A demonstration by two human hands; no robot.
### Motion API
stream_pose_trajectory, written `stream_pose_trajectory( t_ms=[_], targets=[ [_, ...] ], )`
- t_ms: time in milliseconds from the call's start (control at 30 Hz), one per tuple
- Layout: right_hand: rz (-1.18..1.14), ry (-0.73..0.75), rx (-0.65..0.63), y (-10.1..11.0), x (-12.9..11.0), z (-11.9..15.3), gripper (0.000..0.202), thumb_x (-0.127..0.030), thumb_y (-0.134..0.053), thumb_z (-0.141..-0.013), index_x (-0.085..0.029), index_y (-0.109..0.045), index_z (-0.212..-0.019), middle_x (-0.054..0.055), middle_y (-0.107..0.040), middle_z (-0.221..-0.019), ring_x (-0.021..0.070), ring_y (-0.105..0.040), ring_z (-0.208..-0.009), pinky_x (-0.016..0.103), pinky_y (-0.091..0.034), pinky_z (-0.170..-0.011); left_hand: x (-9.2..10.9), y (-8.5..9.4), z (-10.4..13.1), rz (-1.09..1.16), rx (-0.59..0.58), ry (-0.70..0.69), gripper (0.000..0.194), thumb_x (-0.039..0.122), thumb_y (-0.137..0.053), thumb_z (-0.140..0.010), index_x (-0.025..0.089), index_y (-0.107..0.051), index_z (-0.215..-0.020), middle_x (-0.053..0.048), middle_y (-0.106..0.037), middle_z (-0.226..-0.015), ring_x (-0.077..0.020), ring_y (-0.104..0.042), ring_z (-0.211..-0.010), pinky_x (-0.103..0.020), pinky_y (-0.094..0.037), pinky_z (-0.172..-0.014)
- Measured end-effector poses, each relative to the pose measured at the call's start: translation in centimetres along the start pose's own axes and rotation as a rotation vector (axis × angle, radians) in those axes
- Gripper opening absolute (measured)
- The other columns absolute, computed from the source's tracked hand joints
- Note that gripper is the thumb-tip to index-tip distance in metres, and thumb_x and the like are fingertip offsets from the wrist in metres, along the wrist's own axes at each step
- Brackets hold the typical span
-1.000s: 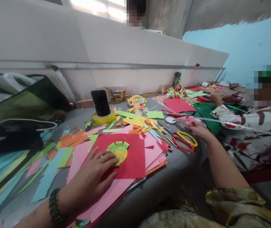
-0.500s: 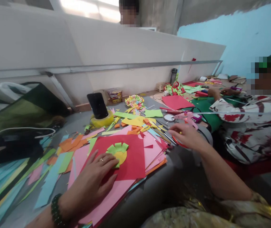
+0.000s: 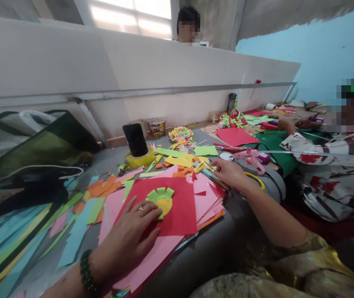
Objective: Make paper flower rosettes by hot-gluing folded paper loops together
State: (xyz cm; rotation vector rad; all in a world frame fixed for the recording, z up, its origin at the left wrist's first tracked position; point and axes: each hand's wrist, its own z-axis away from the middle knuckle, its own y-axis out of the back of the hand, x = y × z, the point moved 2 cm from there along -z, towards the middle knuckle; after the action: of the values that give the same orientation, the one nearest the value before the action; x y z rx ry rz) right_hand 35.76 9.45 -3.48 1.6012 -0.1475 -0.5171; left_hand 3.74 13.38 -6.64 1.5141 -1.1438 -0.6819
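My left hand (image 3: 130, 231) lies with fingers spread on a red sheet (image 3: 179, 198), its fingertips against a yellow paper disc (image 3: 165, 206) edged on its upper left by curled green tabs (image 3: 161, 193). Beneath the red sheet is a stack of pink paper (image 3: 206, 198). My right hand (image 3: 228, 171) is above the tools and scraps right of the stack, fingers bent together; what they hold, if anything, is too small to make out. Behind that hand lies a pink glue gun (image 3: 251, 157) with a long clear stick.
A phone (image 3: 135, 140) leans in a yellow tape roll (image 3: 141, 159). Behind stand a paper flower ball (image 3: 181, 135) and a noodle cup (image 3: 156, 127). Coloured strips (image 3: 74, 244) and a green bag (image 3: 59, 132) lie left. A person in a patterned sleeve (image 3: 310, 151) works at right.
My right hand has moved left from beside the glue gun to over the tools, and an orange-red handle is no longer seen by it. The view has shifted slightly; my left hand stays on the paper.
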Motion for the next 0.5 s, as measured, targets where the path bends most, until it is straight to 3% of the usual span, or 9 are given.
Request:
stream_pose_trajectory(
  t_ms=[100,267,400,500],
  targets=[
    [0.053,-0.035,0.025,0.7,0.6,0.0,0.032,-0.016,-0.056,-0.089,-0.023,-0.069,-0.117,0.006,-0.078,-0.102,0.0235,-0.070,-0.097,0.026,-0.039,-0.065,-0.1,-0.1,0.1,-0.011,0.011,-0.002,0.029,0.028,-0.047,-0.094,0.026,-0.068,-0.114,-0.006,-0.075,-0.114,-0.0283,-0.069,-0.108,-0.054,-0.042,-0.109],
    [0.012,0.011,0.017,0.3,0.2,0.2,0.032,-0.033,-0.060,-0.093,-0.022,-0.067,-0.123,0.005,-0.079,-0.104,0.0220,-0.071,-0.093,0.026,-0.042,-0.066,-0.2,-0.2,0.2,-0.010,0.008,-0.013,0.029,0.030,-0.048,-0.094,0.026,-0.068,-0.116,-0.006,-0.075,-0.114,-0.0273,-0.069,-0.109,-0.052,-0.043,-0.109],
    [0.022,0.018,0.024,-0.1,-0.4,0.2,0.037,-0.016,-0.059,-0.089,-0.024,-0.066,-0.125,0.003,-0.080,-0.099,0.0202,-0.072,-0.091,0.024,-0.043,-0.065,-0.1,0.0,0.1,-0.014,-0.008,-0.023,0.030,0.029,-0.047,-0.094,0.026,-0.067,-0.116,-0.007,-0.074,-0.114,-0.0280,-0.070,-0.108,-0.055,-0.043,-0.108],
    [0.065,-0.046,0.165,1.2,0.2,-0.2,0.040,-0.014,-0.051,-0.092,-0.021,-0.063,-0.130,0.009,-0.079,-0.106,0.0244,-0.072,-0.099,0.028,-0.046,-0.070,-0.2,0.0,0.1,-0.013,-0.010,-0.021,0.030,0.029,-0.046,-0.095,0.026,-0.067,-0.116,-0.007,-0.075,-0.114,-0.0282,-0.070,-0.108,-0.056,-0.043,-0.108]
  ],
)
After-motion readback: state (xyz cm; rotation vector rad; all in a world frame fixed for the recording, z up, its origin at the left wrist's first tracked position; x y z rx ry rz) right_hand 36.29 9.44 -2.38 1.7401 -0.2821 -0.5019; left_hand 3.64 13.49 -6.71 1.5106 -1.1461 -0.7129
